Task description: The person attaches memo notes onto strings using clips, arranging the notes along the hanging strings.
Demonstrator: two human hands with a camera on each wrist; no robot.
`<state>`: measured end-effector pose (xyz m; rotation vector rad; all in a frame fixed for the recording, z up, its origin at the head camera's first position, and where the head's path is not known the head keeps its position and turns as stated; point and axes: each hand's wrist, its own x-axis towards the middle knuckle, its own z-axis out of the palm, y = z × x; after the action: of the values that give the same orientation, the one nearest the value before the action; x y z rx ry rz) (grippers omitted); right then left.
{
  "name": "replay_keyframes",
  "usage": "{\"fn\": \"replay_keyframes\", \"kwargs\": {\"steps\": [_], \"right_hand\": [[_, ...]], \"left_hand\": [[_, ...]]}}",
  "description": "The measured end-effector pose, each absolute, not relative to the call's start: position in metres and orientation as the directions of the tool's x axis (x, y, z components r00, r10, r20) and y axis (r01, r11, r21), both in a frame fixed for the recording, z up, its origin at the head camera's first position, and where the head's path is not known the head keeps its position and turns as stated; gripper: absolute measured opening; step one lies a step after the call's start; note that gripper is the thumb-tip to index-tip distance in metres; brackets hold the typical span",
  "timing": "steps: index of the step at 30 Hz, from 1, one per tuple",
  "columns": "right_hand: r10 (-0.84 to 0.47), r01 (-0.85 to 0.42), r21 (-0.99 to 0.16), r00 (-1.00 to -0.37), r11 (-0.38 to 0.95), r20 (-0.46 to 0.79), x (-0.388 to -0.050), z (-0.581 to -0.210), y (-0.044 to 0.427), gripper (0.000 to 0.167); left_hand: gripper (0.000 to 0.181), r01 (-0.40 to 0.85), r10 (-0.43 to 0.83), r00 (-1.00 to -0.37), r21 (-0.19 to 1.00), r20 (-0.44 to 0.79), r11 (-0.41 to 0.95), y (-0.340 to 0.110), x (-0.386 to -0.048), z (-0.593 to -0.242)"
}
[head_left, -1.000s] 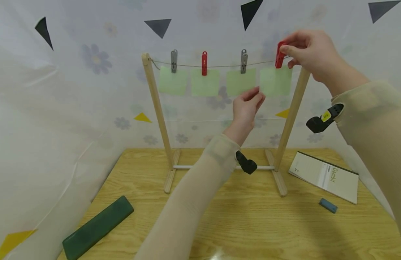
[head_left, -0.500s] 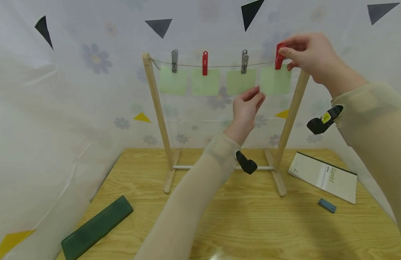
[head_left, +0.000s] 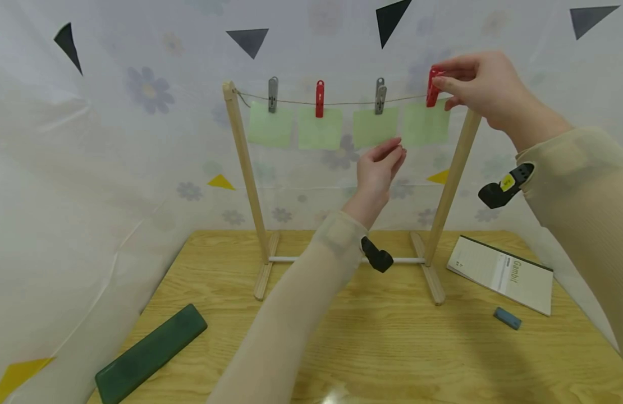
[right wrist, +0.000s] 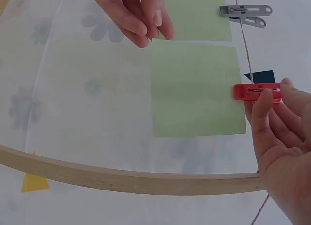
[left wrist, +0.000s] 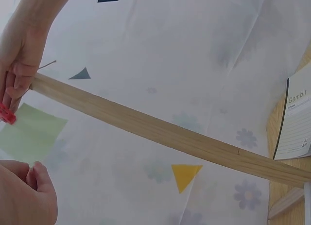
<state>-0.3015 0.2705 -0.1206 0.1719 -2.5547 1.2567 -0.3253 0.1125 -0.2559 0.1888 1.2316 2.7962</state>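
My right hand (head_left: 493, 84) pinches a red clothespin (head_left: 431, 88) between thumb and fingers, high at the right end of the string. The clothespin sits on the upper edge of a light green paper sheet (right wrist: 199, 89), which hangs below it. In the head view my left hand (head_left: 377, 171) is raised by the lower left corner of that sheet, its fingertips just off the corner and its fingers loosely bent. Farther left on the string (head_left: 352, 103), a grey clothespin (head_left: 380, 96), a red one (head_left: 319, 99) and another grey one (head_left: 273, 95) each hold a green sheet.
The string runs between two wooden posts (head_left: 247, 179) joined low down by a white bar (head_left: 407, 260). On the wooden table (head_left: 372, 348) lie a green case (head_left: 152, 353) at left, a notepad (head_left: 500, 275) and a small blue block (head_left: 507, 318) at right.
My left hand has moved slightly left and down, away from the sheet's corner. My right hand stays at the red clothespin, and the sheet has swung a little.
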Motion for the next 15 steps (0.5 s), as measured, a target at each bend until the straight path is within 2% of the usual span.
{"fn": "replay_keyframes", "kwargs": {"steps": [15], "right_hand": [[0.031,-0.21,-0.725,-0.952,0.656,0.304,-0.301,-0.12,0.275,0.05]], "left_hand": [[0.025,-0.033,0.14,-0.987,0.746,0.082,-0.665,0.101,-0.326,-0.262]]}}
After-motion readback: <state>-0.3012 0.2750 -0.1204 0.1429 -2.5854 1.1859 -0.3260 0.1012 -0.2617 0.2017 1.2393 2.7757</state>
